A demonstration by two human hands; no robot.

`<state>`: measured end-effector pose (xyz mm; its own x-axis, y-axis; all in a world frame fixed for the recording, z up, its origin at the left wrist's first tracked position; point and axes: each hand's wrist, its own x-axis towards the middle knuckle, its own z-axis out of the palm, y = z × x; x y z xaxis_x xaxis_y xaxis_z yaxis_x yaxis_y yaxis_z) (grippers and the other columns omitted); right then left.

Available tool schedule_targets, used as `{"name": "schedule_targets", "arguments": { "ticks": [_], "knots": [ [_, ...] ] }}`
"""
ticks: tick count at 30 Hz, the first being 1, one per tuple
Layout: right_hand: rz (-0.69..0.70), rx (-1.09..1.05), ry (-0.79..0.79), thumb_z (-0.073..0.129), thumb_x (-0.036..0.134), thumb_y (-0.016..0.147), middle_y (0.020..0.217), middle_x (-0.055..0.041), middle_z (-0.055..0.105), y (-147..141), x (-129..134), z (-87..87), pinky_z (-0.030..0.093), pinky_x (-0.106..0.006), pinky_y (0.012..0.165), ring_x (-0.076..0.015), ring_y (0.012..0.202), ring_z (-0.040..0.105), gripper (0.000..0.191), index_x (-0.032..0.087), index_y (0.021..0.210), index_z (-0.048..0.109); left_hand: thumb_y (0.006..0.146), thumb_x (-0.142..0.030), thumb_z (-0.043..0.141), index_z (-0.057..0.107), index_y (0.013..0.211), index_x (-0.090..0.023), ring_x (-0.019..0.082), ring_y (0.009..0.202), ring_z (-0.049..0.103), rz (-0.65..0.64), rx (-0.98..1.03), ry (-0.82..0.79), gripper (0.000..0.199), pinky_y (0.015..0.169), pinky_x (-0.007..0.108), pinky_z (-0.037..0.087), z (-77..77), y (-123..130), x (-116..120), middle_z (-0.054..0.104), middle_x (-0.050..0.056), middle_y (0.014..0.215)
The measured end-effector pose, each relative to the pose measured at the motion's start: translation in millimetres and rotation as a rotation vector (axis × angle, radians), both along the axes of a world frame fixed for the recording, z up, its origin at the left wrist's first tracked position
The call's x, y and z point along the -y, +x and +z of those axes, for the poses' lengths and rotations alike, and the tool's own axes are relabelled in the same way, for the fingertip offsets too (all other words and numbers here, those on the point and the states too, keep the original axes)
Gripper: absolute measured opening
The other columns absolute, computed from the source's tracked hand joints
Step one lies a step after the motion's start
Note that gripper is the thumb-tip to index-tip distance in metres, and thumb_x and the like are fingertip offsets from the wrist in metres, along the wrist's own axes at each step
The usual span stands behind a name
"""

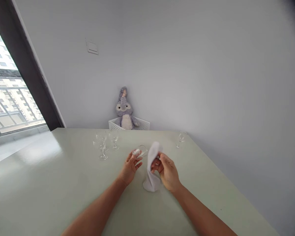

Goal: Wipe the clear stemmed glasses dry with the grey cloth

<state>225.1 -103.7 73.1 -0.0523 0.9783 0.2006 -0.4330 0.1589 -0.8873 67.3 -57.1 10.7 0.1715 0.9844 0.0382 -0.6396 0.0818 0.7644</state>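
Note:
Near the middle of the pale green table (127,209), my left hand (129,167) is closed around a small clear glass (140,151), tilted on its side with its round rim toward the right. A white cloth (152,178) hangs from my right hand (167,171), pinched between thumb and fingers, its lower end at the tabletop. Cloth and glass are close together, with a small gap between them. Several stemmed glasses (103,147) stand upright at the left, beyond my left hand. Another stemmed glass (181,137) is near the right back edge, beyond my right hand.
A grey plush rabbit (126,113) sits in a white perforated basket (144,124) behind the table's far edge. Grey walls meet behind it, with a switch (92,47) on the left one. A dark-framed window (22,59) is at the far left.

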Motion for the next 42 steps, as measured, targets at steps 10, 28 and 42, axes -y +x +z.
{"name": "schedule_targets", "arguments": {
  "ticks": [10,28,42],
  "knots": [
    [0.003,0.864,0.369,0.047,0.02,0.077,0.106,-0.0044,0.055,5,-4,-18.2,0.045,-0.027,0.067,-0.0149,0.078,0.055,0.035,0.027,0.111,0.055,0.069,-0.037,0.062,0.051,0.109,-0.025,0.018,0.092,0.054,-0.115,-0.16,0.122,0.043,0.078,0.03,0.042,14.3,6,18,0.058,0.004,0.104],
    [0.259,0.576,0.175,0.054,0.029,0.075,0.07,-0.0005,0.061,5,-15,-43.7,0.042,-0.026,0.062,-0.0143,0.065,0.055,0.016,0.018,0.084,0.063,0.068,-0.031,0.064,0.049,0.111,-0.018,0.016,0.08,0.055,-0.078,-0.44,0.297,0.047,0.072,0.028,0.045,15.1,3,17,0.06,0.005,0.089],
    [0.301,0.164,-0.061,0.049,0.037,0.08,0.074,-0.0026,0.062,-5,-14,-48.8,0.043,-0.025,0.056,-0.0125,0.06,0.054,0.033,0.019,0.106,0.055,0.075,-0.034,0.056,0.046,0.119,-0.025,0.021,0.102,0.048,-0.178,-0.45,0.382,0.046,0.087,0.034,0.04,37.4,-7,19,0.051,0.008,0.117]
  ]
}}
